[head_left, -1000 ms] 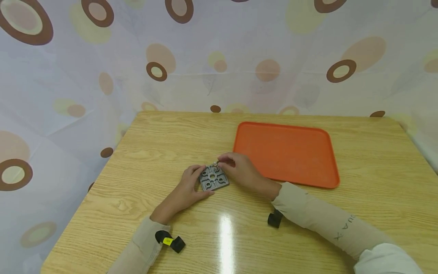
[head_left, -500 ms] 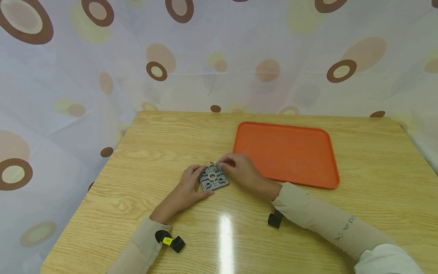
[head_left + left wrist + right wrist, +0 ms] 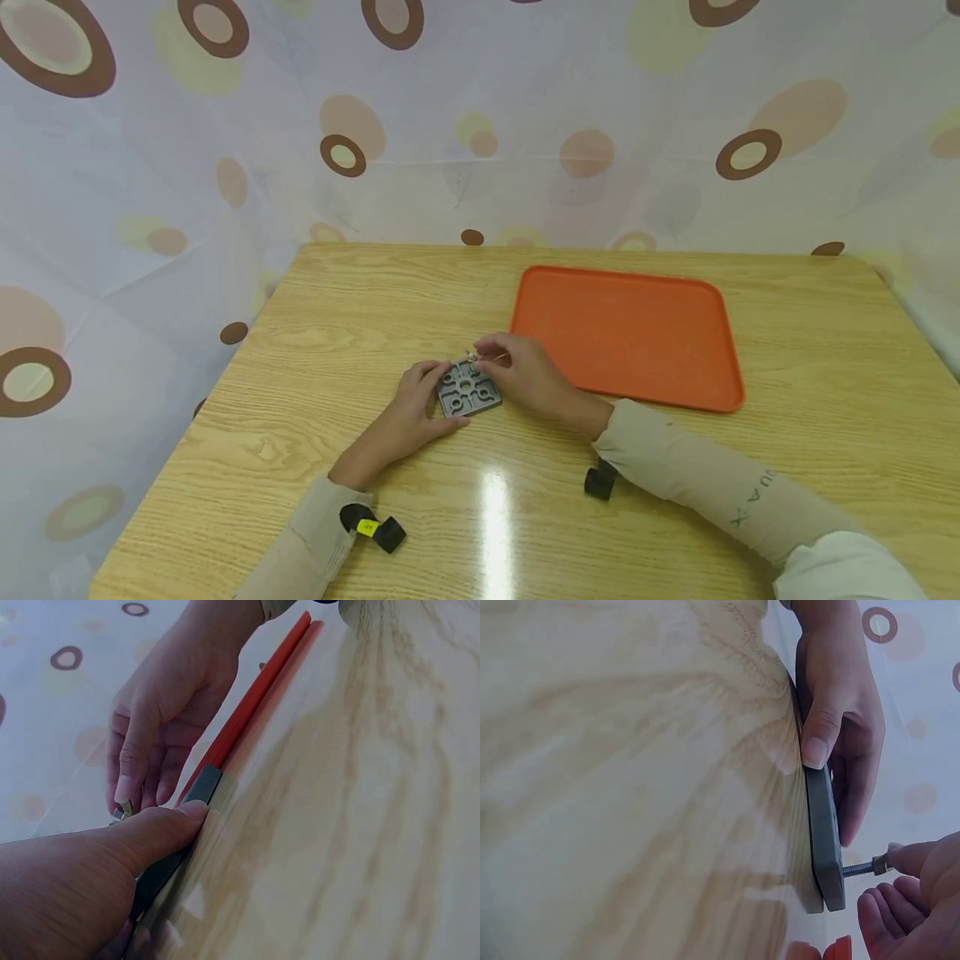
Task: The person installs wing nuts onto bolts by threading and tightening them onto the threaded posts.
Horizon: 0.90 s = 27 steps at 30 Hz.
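Observation:
A square grey metal plate (image 3: 467, 402) with round holes and raised ribs lies on the wooden table. My left hand (image 3: 408, 412) grips it by the edges, thumb at the near side and fingers at the far left corner. From the plate's far corner rises a threaded bolt (image 3: 857, 869), topped by a small brass-coloured wing nut (image 3: 880, 863). At that nut my right hand (image 3: 528, 377) pinches with thumb and fingers, which partly cover it in the head view. In the left wrist view the right thumb sits on the nut, behind the left thumb.
An orange tray (image 3: 630, 333) lies behind and to the right of the plate, its near left side next to the right hand. Beyond the table's (image 3: 360, 308) back edge hangs a curtain (image 3: 525, 108) with round patterns. Each sleeve carries a black wrist camera.
My right hand has shifted slightly left over the bolt, and the wing nut has turned between its fingers. The left hand and the plate have stayed put.

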Available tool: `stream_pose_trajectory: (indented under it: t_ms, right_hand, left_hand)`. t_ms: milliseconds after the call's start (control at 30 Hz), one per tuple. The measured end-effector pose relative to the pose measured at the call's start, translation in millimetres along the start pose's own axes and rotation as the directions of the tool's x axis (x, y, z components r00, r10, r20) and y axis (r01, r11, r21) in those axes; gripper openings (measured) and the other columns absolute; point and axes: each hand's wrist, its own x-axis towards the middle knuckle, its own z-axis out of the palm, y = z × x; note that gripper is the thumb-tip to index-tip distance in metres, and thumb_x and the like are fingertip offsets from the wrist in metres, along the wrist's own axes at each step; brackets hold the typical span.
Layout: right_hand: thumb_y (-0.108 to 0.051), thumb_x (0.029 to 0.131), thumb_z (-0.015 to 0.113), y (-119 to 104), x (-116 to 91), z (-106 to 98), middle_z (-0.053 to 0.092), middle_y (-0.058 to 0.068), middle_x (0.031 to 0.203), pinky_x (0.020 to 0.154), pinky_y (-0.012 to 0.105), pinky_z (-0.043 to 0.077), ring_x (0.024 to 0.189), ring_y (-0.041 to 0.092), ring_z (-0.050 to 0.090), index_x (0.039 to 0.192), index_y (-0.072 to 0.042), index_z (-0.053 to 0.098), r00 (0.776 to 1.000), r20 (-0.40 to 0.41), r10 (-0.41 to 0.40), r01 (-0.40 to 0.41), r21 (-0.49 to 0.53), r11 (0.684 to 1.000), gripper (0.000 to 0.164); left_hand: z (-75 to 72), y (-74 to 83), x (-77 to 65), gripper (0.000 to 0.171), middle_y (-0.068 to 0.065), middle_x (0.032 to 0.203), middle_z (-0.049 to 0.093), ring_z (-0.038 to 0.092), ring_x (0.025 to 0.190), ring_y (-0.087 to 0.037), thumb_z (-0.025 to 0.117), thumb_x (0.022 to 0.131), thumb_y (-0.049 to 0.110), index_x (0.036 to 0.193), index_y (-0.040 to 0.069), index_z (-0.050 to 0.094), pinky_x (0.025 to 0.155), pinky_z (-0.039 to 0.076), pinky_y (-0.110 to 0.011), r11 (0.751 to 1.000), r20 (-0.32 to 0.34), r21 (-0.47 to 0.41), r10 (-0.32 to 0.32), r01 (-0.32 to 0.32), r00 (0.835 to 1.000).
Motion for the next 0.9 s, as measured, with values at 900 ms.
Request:
stream_pose_trajectory:
  t_ms: [900]
  right_hand:
    - [-0.016,0.09,0.062,1.3,-0.4,0.8,0.064,0.003,0.106,0.081,0.028,0.048,0.094,0.013,0.06,0.115,-0.001,0.062,1.0,-0.005,0.022,-0.022,0.012,1.0,0.029]
  left_hand:
    - [-1.5,0.4,0.0,0.085,-0.01,0.139,0.028,0.029,0.123,-0.022,0.069,0.081,0.044,0.145,0.005,0.029,0.1,0.032,-0.041,1.0,0.017,0.0,-0.004,0.004,1.0]
